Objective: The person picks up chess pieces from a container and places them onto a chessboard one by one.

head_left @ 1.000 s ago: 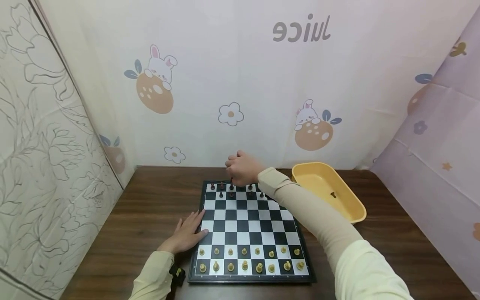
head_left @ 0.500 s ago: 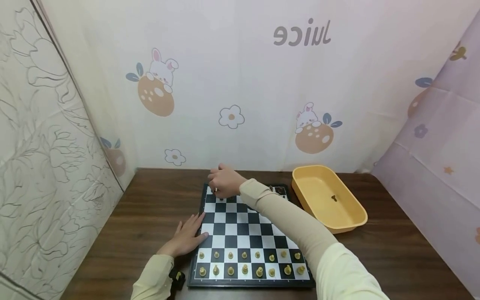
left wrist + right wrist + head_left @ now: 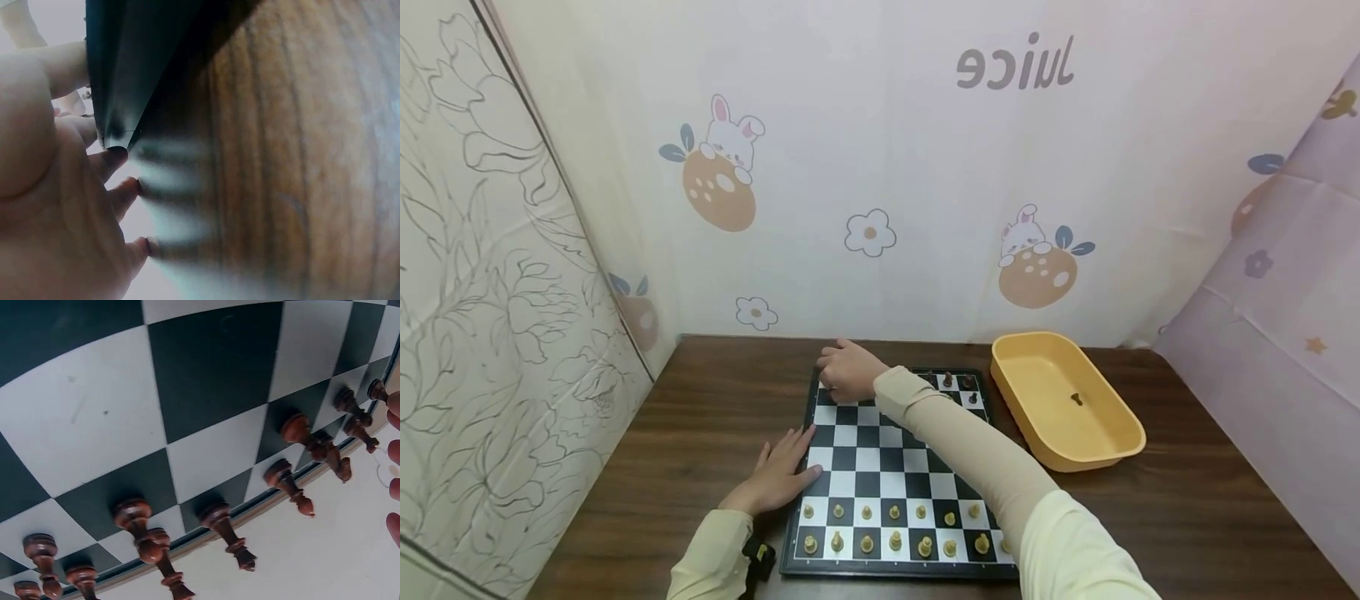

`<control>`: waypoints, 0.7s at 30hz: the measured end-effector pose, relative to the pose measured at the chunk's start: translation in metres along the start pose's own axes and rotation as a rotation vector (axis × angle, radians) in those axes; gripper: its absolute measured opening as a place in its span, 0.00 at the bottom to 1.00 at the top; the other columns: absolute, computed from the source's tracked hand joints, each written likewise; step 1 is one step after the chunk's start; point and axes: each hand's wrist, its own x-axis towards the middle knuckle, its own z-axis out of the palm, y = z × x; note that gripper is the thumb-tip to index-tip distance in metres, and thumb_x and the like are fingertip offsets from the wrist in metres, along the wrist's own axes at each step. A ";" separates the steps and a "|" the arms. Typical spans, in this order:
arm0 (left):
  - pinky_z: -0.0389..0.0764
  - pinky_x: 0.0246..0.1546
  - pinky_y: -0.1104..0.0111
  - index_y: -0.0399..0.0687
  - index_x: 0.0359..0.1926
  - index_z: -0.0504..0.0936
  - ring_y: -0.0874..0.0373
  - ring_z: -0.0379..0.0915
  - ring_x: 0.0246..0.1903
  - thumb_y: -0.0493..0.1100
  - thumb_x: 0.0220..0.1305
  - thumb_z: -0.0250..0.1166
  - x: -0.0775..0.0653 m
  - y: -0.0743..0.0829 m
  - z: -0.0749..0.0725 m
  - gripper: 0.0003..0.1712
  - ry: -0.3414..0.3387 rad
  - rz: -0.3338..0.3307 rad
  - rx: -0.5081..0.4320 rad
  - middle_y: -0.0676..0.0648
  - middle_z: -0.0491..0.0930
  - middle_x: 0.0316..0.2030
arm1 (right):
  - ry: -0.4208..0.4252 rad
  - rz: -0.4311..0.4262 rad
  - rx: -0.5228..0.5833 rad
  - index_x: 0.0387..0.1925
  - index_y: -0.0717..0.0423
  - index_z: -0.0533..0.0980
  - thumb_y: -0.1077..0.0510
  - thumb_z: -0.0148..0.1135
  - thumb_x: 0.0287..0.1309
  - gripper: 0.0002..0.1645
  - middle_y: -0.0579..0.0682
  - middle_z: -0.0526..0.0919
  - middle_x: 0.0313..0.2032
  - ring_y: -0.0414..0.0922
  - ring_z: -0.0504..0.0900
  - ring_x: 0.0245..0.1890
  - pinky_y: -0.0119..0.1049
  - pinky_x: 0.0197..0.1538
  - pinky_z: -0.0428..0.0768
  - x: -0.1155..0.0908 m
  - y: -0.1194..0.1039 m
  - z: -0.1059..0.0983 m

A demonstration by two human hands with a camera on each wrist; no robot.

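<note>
My right hand (image 3: 850,372) is over the far left corner of the black-and-white chessboard (image 3: 867,458). In the right wrist view its fingertips (image 3: 394,451) pinch a small brown chess piece (image 3: 377,390), whose top they hide. Other brown chess pieces (image 3: 132,515) stand in two rows along the far side; the hand and sleeve cover part of them in the head view. Flat on the table, my left hand (image 3: 771,482) touches the board's left edge with its thumb and a fingertip. Its fingers look straight in the left wrist view, beside the dark board edge (image 3: 147,56).
Pale gold chess pieces (image 3: 896,541) stand in two rows on the near side. Right of the board is a yellow plastic tray (image 3: 1026,417) with one small dark piece (image 3: 1077,399) inside. A patterned curtain (image 3: 880,167) hangs behind the brown wooden table (image 3: 700,392).
My right hand has moved left along the far row to the board's far left corner. The left hand stays at the board's edge. The view has shifted slightly.
</note>
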 end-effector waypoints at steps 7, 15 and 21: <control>0.34 0.66 0.41 0.44 0.73 0.54 0.39 0.41 0.71 0.56 0.67 0.55 0.000 0.001 0.000 0.40 -0.003 -0.003 0.005 0.35 0.53 0.70 | -0.002 0.010 0.003 0.34 0.43 0.86 0.50 0.66 0.54 0.07 0.39 0.82 0.34 0.39 0.73 0.35 0.36 0.39 0.69 -0.003 0.000 0.002; 0.33 0.65 0.39 0.42 0.72 0.55 0.37 0.41 0.70 0.57 0.67 0.55 -0.001 0.005 -0.001 0.40 -0.003 0.008 -0.002 0.33 0.54 0.70 | -0.006 0.031 0.017 0.36 0.43 0.86 0.48 0.66 0.55 0.09 0.40 0.82 0.36 0.40 0.73 0.36 0.36 0.40 0.69 -0.005 0.000 0.001; 0.33 0.66 0.42 0.45 0.74 0.53 0.41 0.39 0.71 0.55 0.68 0.55 0.001 0.002 -0.002 0.40 -0.015 -0.017 0.016 0.36 0.53 0.71 | 0.015 0.048 0.059 0.36 0.44 0.86 0.51 0.66 0.52 0.09 0.40 0.81 0.35 0.40 0.73 0.36 0.37 0.39 0.68 -0.016 0.011 -0.009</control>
